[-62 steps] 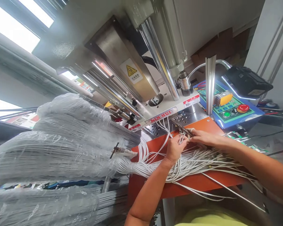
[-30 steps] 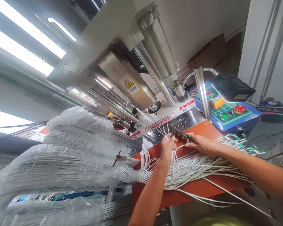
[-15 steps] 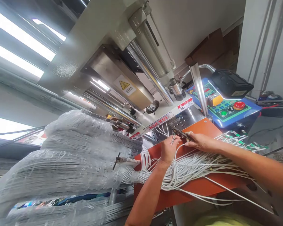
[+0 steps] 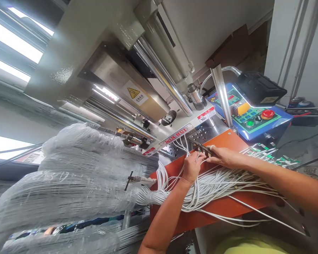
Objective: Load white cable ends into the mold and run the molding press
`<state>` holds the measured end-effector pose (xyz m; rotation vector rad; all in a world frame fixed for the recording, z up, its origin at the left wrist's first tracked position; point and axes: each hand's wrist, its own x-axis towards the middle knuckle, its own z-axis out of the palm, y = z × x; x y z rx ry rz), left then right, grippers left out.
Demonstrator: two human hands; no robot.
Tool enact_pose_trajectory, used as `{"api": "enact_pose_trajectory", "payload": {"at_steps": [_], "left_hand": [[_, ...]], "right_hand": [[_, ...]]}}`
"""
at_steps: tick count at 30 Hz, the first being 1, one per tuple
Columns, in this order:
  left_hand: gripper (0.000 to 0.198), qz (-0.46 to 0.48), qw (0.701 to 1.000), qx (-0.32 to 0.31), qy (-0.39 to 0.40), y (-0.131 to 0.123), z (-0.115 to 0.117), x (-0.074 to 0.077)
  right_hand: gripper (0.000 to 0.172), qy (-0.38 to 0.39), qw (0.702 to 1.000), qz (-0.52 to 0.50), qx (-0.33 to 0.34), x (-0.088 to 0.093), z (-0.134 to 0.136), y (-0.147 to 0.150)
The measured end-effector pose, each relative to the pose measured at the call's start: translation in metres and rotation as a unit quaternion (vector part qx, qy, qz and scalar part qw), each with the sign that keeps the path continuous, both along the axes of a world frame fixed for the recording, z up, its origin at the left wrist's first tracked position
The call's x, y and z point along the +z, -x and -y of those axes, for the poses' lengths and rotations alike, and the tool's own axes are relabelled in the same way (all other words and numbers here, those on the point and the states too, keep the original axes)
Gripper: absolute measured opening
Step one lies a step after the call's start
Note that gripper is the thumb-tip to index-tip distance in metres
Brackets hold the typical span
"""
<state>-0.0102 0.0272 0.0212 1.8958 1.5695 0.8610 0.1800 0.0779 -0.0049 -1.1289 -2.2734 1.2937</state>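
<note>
At the front of the press, my left hand (image 4: pixel 193 167) pinches a thin white cable end close to a dark metal mold bar (image 4: pixel 200 145). My right hand (image 4: pixel 220 156) grips the near end of that bar, its thumb and fingers around it. Several white cables (image 4: pixel 184 144) run from beneath the press's front plate toward the bar. Below both hands a big bundle of white cables (image 4: pixel 212 187) lies across the orange board (image 4: pixel 224 209). How the cable end sits in the bar is hidden by my fingers.
Over the work stands the press with its steel block (image 4: pixel 127 84) and chrome rods. A blue control box (image 4: pixel 277 124) with red and green buttons is at the right, beside a black lamp (image 4: pixel 259 89). Plastic-wrapped cable bundles (image 4: pixel 82 169) fill the left, near a T-handled clamp (image 4: pixel 129 179).
The view has shifted slightly. My left hand has moved a little to the right, closer to the bar and my right hand. My right hand keeps its grip.
</note>
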Motion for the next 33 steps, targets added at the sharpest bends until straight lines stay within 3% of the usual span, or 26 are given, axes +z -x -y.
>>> {"api": "enact_pose_trajectory", "payload": {"at_steps": [9, 13, 16, 20, 23, 28, 33], "left_hand": [[0.011, 0.12, 0.99, 0.058, 0.04, -0.009, -0.001, -0.001], [0.01, 0.096, 0.993, 0.057, 0.037, -0.006, -0.001, -0.001], [0.015, 0.134, 0.986, 0.068, 0.068, 0.0, -0.004, -0.001], [0.026, 0.299, 0.936, 0.137, 0.13, 0.007, -0.007, 0.0], [0.032, 0.36, 0.906, 0.169, 0.147, 0.008, -0.009, 0.001], [0.036, 0.318, 0.918, 0.179, 0.157, 0.01, -0.01, -0.003], [0.031, 0.248, 0.952, 0.139, 0.111, 0.015, -0.011, -0.003]], "right_hand": [[0.031, -0.066, 0.995, 0.081, -0.001, 0.007, 0.005, 0.006], [0.029, -0.055, 0.997, 0.057, 0.0, 0.007, 0.006, 0.004], [0.029, -0.035, 0.999, 0.019, 0.001, 0.003, 0.006, 0.002], [0.031, -0.028, 1.0, -0.001, 0.002, -0.003, 0.004, 0.001], [0.032, -0.027, 1.0, -0.002, 0.0, -0.005, 0.003, 0.002], [0.033, -0.018, 1.0, -0.014, 0.001, -0.007, 0.002, 0.001], [0.032, -0.015, 1.0, -0.013, 0.001, -0.002, 0.002, 0.001]]}}
